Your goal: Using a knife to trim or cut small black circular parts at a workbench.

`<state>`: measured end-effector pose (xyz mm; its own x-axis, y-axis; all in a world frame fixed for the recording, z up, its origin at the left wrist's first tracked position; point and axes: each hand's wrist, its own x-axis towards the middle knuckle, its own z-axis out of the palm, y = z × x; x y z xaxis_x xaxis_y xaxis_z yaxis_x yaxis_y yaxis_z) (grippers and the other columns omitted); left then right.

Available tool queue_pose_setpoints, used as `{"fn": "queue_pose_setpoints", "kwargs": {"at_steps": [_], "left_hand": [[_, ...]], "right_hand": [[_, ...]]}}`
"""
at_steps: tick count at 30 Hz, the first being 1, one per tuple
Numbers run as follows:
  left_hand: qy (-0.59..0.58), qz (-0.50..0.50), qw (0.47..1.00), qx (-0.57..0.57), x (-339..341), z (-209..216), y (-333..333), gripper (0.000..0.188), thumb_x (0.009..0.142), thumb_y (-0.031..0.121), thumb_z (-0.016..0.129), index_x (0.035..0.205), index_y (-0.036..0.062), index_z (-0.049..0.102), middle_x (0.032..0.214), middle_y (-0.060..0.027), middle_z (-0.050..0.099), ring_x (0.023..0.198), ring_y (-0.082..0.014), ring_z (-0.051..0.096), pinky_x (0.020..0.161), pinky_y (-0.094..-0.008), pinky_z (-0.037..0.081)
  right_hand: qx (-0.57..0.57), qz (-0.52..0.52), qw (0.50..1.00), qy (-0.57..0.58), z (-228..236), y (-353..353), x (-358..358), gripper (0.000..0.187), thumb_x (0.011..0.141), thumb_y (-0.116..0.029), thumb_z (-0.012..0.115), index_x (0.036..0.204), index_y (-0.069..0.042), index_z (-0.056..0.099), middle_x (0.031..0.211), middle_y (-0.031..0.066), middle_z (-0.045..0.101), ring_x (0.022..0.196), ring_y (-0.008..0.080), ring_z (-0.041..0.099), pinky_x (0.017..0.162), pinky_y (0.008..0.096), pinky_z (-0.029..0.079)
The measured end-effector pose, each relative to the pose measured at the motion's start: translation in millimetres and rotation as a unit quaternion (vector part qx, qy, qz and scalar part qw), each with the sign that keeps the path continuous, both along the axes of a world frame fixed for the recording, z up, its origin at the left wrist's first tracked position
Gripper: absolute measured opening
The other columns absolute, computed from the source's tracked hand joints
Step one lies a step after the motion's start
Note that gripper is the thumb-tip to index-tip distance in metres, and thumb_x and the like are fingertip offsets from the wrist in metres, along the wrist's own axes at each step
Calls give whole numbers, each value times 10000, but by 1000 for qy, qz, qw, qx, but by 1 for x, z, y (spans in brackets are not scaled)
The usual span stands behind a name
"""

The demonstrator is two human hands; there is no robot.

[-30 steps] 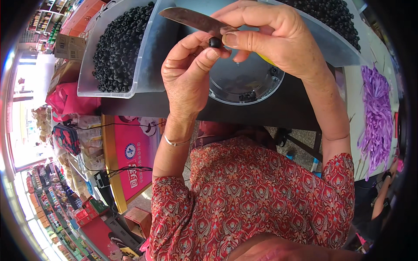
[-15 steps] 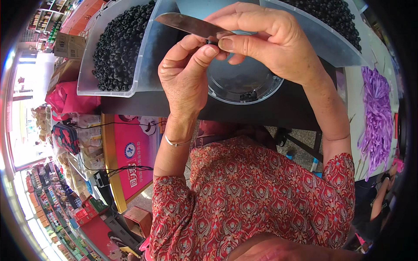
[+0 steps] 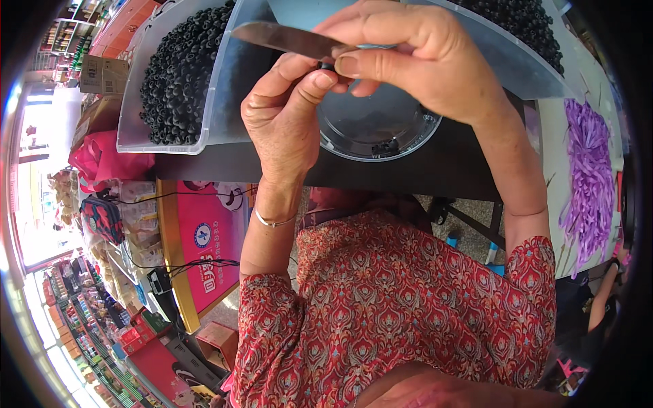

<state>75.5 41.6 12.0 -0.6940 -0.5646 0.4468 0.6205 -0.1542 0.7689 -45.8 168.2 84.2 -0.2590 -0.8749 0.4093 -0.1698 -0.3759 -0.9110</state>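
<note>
My left hand (image 3: 286,115) pinches a small black rubber-like piece (image 3: 327,66) between thumb and fingertips; only a bit of it shows. In my right hand (image 3: 428,64) is a knife (image 3: 282,37), its broad metal blade pointing left above the left fingers. The right thumb presses close to the black piece, and the knife's handle is hidden in the palm. Below the hands, a round clear plastic container (image 3: 354,155) stands on the dark table (image 3: 265,163), with a few black bits (image 3: 386,147) lying in it near its front rim.
At the left, a translucent bin (image 3: 221,95) holds many small black rings (image 3: 180,81). Another translucent bin (image 3: 524,75) with black pieces stands far right. Purple strips (image 3: 588,183) lie on a pale table beyond. A pink bag (image 3: 109,158) and cardboard boxes (image 3: 103,73) are left of the table.
Both hands, with the knife and the black piece, have shifted slightly left. The blade's tip sits a little farther left, and the grips look the same.
</note>
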Motion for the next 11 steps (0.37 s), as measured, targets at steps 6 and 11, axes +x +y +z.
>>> {"fn": "queue_pose_setpoints", "kwargs": {"at_steps": [6,11], "left_hand": [[-15,7,998,-55,2,1,2,233,840,-60,635,1069,-24,656,955,-114,659,782,-179,645,746,-292,552],[-6,-37,999,-37,1,-5,-1,281,856,-58,612,1127,6,651,1011,-129,663,866,-215,652,759,-295,553]], "right_hand": [[-351,25,905,240,-35,-37,-27,165,897,8,597,1040,75,644,876,72,634,714,96,635,621,210,523],[86,-21,995,-46,-11,-6,-12,164,926,-45,579,1045,29,664,917,97,661,789,120,666,685,217,557]]}}
